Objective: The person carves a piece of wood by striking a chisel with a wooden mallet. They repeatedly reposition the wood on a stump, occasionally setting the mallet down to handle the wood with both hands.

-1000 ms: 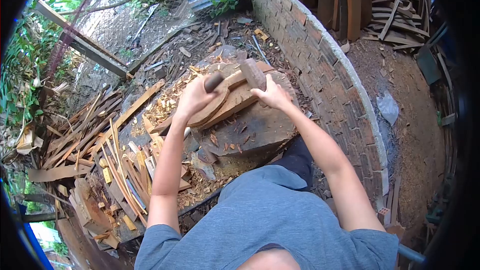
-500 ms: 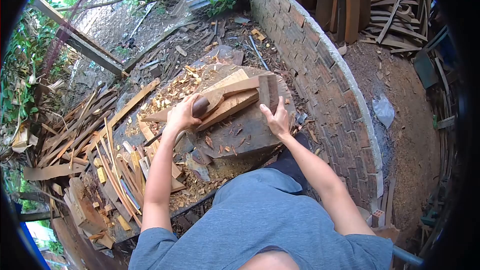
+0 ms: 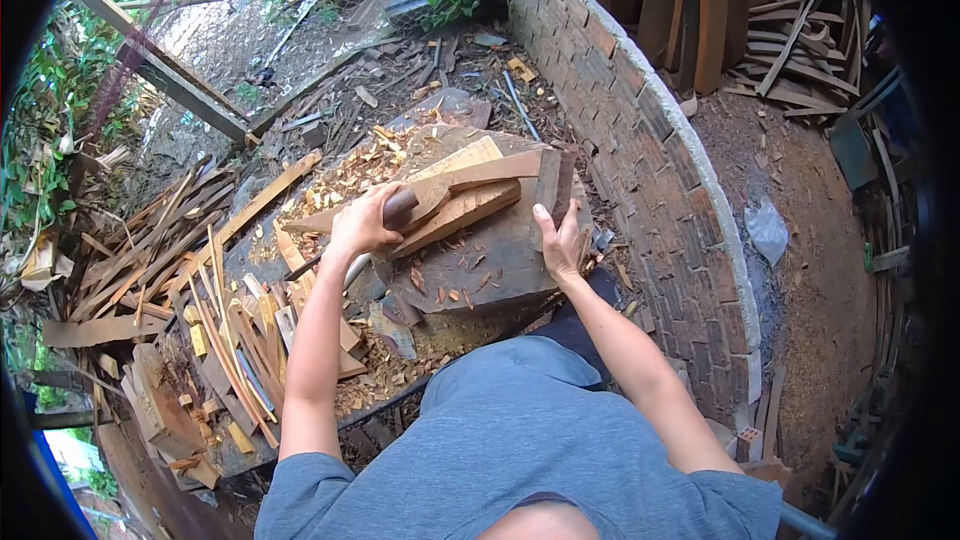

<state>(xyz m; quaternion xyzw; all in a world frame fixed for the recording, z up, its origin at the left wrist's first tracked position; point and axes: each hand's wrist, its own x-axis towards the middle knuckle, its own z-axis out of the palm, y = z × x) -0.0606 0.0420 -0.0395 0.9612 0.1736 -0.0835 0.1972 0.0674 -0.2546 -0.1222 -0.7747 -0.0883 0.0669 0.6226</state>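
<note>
A large wooden stump (image 3: 480,265) stands in front of me, with chips scattered on it. Across it lies a pale wood block (image 3: 475,206), and over that a flat, curved wooden piece (image 3: 480,172). My left hand (image 3: 362,224) is wrapped round this piece near a dark, round wooden end (image 3: 400,208). At the other end of the curved piece, a short, dark upright block (image 3: 553,185) touches it. My right hand (image 3: 562,245) holds the lower part of that block, thumb on the near side and fingers behind.
A curved brick wall (image 3: 650,170) runs along the right of the stump. Wood strips and offcuts (image 3: 235,340) are piled at the left. Beyond them are a timber frame (image 3: 185,95) and wire mesh. A plastic bag (image 3: 767,230) lies past the wall.
My right hand and the dark block have shifted slightly to the right, with the curved piece. My left hand stays nearly in place. The view has moved a little.
</note>
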